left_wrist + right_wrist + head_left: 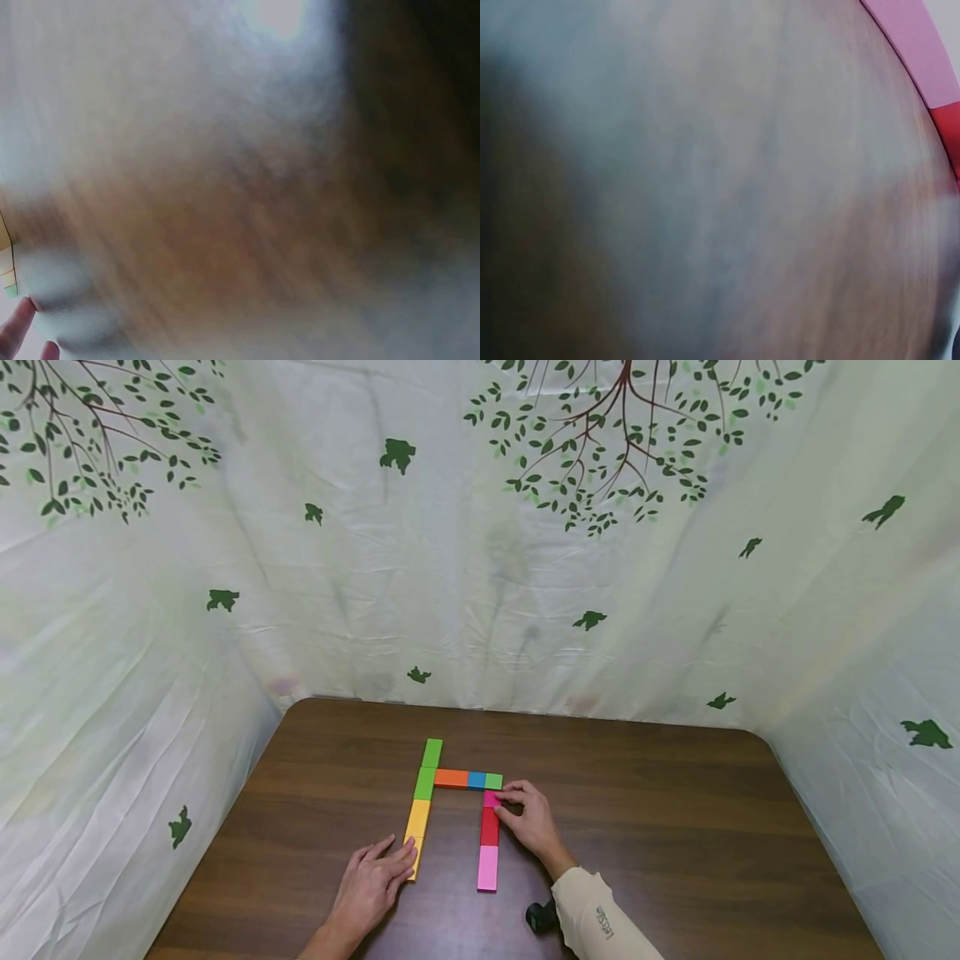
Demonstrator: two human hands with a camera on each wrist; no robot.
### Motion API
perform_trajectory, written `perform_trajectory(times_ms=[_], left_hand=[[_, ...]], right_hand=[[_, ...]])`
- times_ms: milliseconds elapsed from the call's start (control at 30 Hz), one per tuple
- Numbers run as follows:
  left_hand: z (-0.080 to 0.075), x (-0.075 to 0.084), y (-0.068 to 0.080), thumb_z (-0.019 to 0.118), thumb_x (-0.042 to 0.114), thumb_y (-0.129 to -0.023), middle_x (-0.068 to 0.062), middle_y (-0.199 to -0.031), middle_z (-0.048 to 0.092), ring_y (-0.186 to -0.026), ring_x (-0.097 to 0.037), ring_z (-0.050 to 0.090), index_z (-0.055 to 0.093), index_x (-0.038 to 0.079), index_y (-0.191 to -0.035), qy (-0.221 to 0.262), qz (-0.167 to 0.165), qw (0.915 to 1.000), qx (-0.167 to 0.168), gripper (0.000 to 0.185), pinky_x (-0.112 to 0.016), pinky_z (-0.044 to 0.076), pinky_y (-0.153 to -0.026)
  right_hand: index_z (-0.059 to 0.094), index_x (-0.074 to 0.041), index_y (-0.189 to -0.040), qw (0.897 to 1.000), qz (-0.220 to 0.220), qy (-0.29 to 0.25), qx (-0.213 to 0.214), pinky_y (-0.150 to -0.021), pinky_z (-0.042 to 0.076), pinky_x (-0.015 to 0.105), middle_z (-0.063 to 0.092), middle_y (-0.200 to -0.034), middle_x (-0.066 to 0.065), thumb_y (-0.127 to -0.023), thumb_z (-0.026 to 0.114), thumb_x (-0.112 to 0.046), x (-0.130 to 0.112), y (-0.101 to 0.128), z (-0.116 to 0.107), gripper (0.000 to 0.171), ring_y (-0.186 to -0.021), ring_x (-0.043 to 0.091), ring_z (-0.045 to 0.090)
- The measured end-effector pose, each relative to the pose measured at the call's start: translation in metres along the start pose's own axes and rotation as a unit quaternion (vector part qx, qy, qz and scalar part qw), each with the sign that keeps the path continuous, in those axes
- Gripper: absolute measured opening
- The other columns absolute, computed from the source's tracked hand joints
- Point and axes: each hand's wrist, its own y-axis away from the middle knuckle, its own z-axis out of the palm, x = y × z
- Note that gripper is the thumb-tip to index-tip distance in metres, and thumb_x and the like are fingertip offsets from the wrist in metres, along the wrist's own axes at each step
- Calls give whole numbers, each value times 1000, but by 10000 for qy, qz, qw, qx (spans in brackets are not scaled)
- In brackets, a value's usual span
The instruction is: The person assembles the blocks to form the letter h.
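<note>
Flat coloured blocks lie on a brown table in the head view. A left column has two green blocks [424, 782] above yellow blocks [418, 817]. From its upper part a row runs right: an orange block [452, 778], a blue block [477, 780] and a small green block [493, 782]. Below that row's end stand a magenta block [491, 799], a red block [490, 827] and a pink block [487, 868]. My left hand [369, 885] rests its extended fingertips on the lower yellow block. With thumb and forefinger, my right hand [534, 821] pinches the magenta block.
The wooden table [675, 827] has rounded far corners. A white curtain [450, 568] printed with branches and leaves hangs behind it and at both sides. A black object [542, 917] sits by the right sleeve [600, 914]. Both wrist views show mostly blurred tabletop.
</note>
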Motion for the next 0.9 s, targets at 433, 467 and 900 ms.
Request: perform_trajectory(times_ms=[433,467,900], left_hand=[[0,1,-1,82,13,-70,1,-111,71,-107,-32,64,77,13,-102,22,-79,9999,-131,33,-53,46,-83],[0,1,-1,82,13,-69,1,-111,71,-107,-32,64,77,13,-102,20,-66,9999,-111,33,-53,46,-83],[-1,0,-1,82,13,-69,1,-110,72,-105,-32,64,78,12,-102,21,3,10000,-77,33,-53,47,-82]], right_hand=[[67,-10,-121,9918,-166,471,-1174,-96,47,46,55,-133,6,-80,79,-33,-5,11,-25,48,-121,25,52],[66,-12,-124,9885,-181,612,-1372,-98,45,47,52,-137,5,-79,78,-38,-7,13,-27,53,-125,25,49],[45,-21,-145,9496,-631,1363,-2750,-108,34,49,29,-157,1,-75,73,-61,-13,22,-35,86,-141,25,31]])
